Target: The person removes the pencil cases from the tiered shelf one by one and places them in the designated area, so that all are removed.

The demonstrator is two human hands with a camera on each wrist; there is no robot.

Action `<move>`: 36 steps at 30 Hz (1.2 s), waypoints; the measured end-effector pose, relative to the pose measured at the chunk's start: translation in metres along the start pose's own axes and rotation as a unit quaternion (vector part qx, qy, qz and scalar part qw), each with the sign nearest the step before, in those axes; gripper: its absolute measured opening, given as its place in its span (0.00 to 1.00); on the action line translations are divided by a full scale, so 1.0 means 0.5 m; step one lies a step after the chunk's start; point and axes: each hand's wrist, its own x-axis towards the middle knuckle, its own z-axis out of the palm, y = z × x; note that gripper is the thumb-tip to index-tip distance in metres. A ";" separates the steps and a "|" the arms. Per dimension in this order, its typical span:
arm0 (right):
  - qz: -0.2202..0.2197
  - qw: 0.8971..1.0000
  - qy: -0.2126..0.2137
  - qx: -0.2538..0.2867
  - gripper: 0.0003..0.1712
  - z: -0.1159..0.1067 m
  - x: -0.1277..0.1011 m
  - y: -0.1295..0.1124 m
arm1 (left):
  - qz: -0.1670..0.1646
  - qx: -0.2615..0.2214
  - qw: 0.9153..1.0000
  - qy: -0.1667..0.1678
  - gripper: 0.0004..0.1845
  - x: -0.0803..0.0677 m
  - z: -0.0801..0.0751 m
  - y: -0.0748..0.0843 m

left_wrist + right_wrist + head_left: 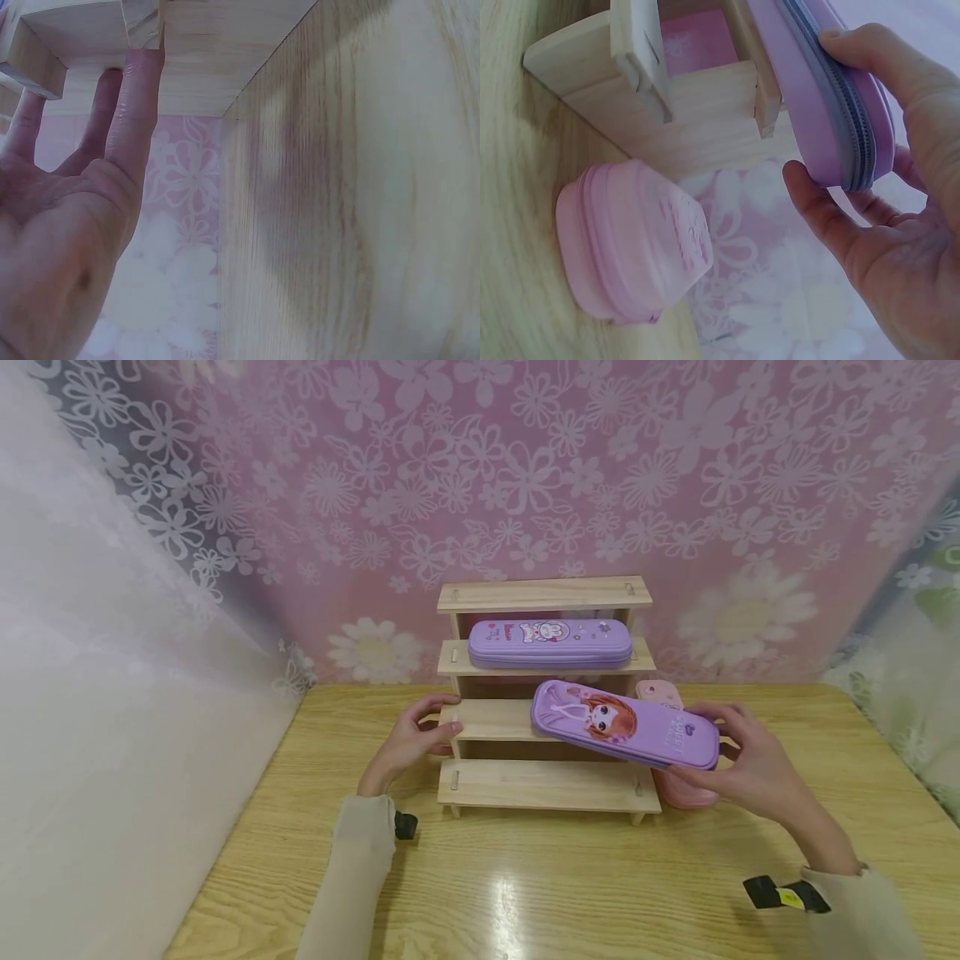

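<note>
My right hand [753, 768] grips one end of a purple zippered pencil case [660, 731] printed with a red-haired girl. In the right wrist view, thumb and fingers pinch that case across its zipped sides. Tilted, its far end reaches over the second-lowest board of a stepped wooden shelf [547, 785]. At the shelf's left side my left hand [408, 743] holds the end of the same board, thumb in front and fingers behind. Another purple pencil case [551, 643], with a cartoon character, lies on the board above.
A pink pencil case [634, 240] rests on the wood-grain table [450, 893] close by the shelf's right side, partly hidden in the head view. Behind the shelf hangs a pink flowered curtain [480, 485]. Pale cloth [112, 693] borders the table's left.
</note>
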 end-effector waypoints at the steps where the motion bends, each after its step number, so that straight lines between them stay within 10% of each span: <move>1: 0.000 1.000 0.002 0.000 0.44 -0.002 -0.003 0.003 | 0.000 0.000 1.000 0.000 0.23 0.000 0.000 -0.001; 36: 0.025 0.998 0.050 0.035 0.48 -0.071 -0.100 0.081 | 0.010 -0.001 1.000 0.000 0.23 -0.002 -0.001 -0.003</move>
